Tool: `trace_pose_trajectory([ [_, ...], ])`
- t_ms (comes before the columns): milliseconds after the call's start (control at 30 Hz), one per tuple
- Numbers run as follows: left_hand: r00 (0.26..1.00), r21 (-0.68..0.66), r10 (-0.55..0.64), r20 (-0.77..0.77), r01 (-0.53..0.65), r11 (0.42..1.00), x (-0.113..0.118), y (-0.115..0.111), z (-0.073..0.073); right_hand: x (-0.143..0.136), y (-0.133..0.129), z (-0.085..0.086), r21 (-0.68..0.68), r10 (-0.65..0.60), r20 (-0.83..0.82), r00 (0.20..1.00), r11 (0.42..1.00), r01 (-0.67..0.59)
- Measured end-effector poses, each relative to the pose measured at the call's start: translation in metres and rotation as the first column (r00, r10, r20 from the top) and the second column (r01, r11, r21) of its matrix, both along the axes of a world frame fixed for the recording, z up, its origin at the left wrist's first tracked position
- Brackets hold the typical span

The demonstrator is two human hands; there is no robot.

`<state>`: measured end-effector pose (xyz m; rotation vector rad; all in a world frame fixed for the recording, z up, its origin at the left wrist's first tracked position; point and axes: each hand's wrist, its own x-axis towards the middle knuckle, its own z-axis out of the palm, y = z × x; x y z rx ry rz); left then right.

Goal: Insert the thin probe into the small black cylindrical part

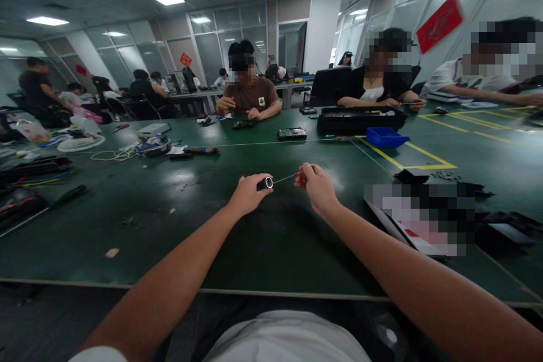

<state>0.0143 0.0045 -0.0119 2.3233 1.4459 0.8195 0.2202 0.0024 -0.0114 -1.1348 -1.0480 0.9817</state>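
Near the middle of the green table, my left hand (250, 194) is closed around a small dark cylinder (265, 183) with a bright ring at its end. My right hand (316, 184) pinches the reddish handle of a thin metal rod (285, 179), which looks like a screwdriver. The rod points left, and its tip reaches the ringed end of the cylinder; whether they touch is too small to tell. Both hands are held above the table surface.
A blue tray (386, 137) and a long black case (362, 120) stand at the back right. A hard drive (292, 134) lies ahead. Black parts and a booklet (399, 220) are at the right, cables and tools at the left. Several people sit around the green table (169, 237).
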Motion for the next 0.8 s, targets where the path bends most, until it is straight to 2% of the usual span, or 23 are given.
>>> trace_pose_trajectory([
  [133,1.0,-0.012,-0.001,0.003,0.002,1.0,0.001,-0.002,0.002,-0.003,-0.004,0.0,0.079,-0.008,0.169,0.986,0.997,-0.006],
  [300,1.0,-0.002,-0.003,-0.019,0.003,1.0,0.002,-0.004,0.005,-0.005,-0.009,0.004,0.128,-0.013,0.301,0.953,0.991,-0.027],
  [467,1.0,0.023,-0.005,-0.006,0.006,1.0,0.0,-0.002,0.002,-0.006,-0.011,0.005,0.111,0.006,0.282,0.96,0.993,-0.039],
  [633,1.0,0.01,-0.008,0.005,0.008,1.0,0.0,-0.001,0.001,-0.005,-0.011,0.005,0.122,-0.007,0.345,0.939,0.992,-0.038],
  [800,0.999,0.016,-0.001,0.044,0.0,1.0,-0.001,0.0,0.0,-0.005,-0.008,0.001,0.118,-0.004,0.312,0.95,0.992,-0.034],
])
